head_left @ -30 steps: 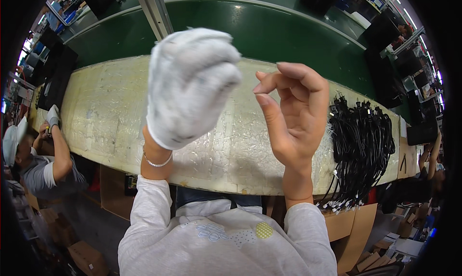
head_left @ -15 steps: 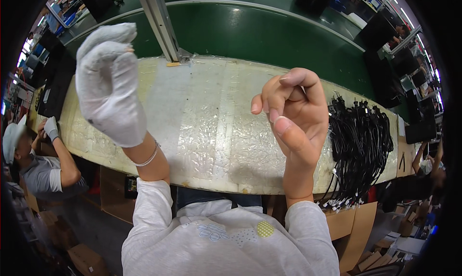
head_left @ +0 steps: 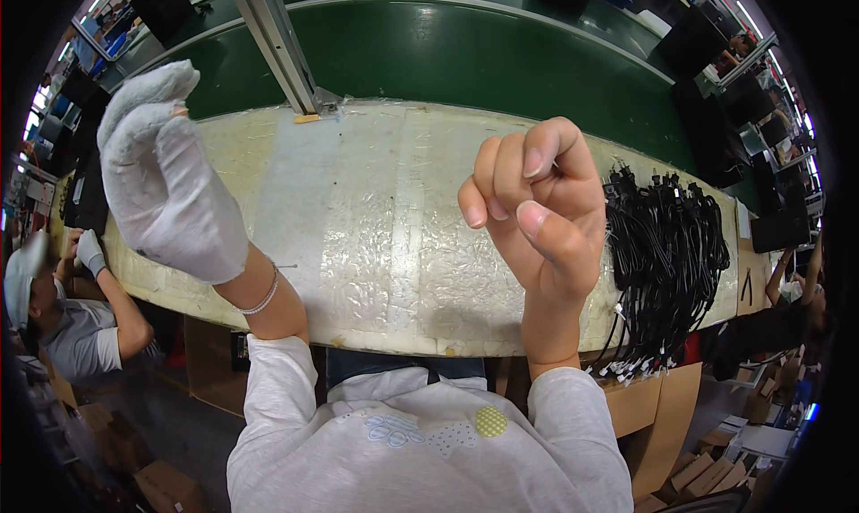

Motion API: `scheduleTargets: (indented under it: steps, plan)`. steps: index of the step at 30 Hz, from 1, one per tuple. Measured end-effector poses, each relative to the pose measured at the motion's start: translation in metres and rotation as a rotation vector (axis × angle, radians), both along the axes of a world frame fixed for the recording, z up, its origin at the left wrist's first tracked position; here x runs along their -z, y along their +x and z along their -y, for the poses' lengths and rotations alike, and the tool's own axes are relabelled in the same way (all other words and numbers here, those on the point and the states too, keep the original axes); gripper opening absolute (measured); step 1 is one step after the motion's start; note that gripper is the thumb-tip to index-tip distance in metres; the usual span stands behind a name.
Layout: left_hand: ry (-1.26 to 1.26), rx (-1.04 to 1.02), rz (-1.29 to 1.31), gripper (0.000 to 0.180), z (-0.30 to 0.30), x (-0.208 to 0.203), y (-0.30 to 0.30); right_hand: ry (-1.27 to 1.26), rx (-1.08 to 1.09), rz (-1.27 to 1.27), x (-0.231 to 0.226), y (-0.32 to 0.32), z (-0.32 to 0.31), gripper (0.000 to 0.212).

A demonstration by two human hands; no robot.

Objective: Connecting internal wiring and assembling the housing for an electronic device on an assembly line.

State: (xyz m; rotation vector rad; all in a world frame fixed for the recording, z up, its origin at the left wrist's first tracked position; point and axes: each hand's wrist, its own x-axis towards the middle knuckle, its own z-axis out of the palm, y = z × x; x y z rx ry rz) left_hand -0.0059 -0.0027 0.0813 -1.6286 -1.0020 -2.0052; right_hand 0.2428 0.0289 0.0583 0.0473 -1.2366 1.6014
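Left hand (head_left: 170, 191): we noted white glove, raised over left end of worktop (head_left: 376, 236), gloved fingers pressed together at top; whether anything was pinched there, we could not tell. Bracelet (head_left: 261, 296) at wrist.
Right hand (head_left: 537, 213): bare, raised, grip curled shut, thumb laid across fingers (nothing visible inside).
Bundle of black cables (head_left: 667, 262): lay on right end of worktop, just beside right hand, untouched, ends hanging over near edge.
Green conveyor belt (head_left: 465, 61) behind worktop.
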Motion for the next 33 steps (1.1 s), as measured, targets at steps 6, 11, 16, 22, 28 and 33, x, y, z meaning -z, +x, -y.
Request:
scheduleTargets:
  steps: [6,11,16,22,28,33]
  plan:
    - [0.132,0.684,0.028,0.061,-0.002,-0.004,-0.062,-0.115,-0.094,-0.091,-0.001,-0.001,-0.003,0.025]
    - [-0.073,0.428,0.145,0.057,-0.005,0.0,-0.044,-0.072,-0.087,-0.079,0.0,0.0,-0.004,0.027]
    - [-0.185,0.457,0.177,0.017,-0.012,0.004,0.0,-0.076,-0.054,-0.062,0.0,0.002,-0.005,0.03]
    - [-0.259,0.283,0.052,0.016,-0.006,0.0,0.009,-0.048,-0.052,-0.018,-0.002,0.002,-0.005,0.029]
    - [-0.301,0.137,-0.219,0.016,-0.005,0.0,0.024,-0.012,-0.029,-0.002,0.001,0.001,-0.007,0.024]
    - [-0.383,0.233,-0.179,0.022,-0.001,-0.006,0.044,-0.208,-0.113,-0.116,-0.003,0.0,-0.006,0.022]
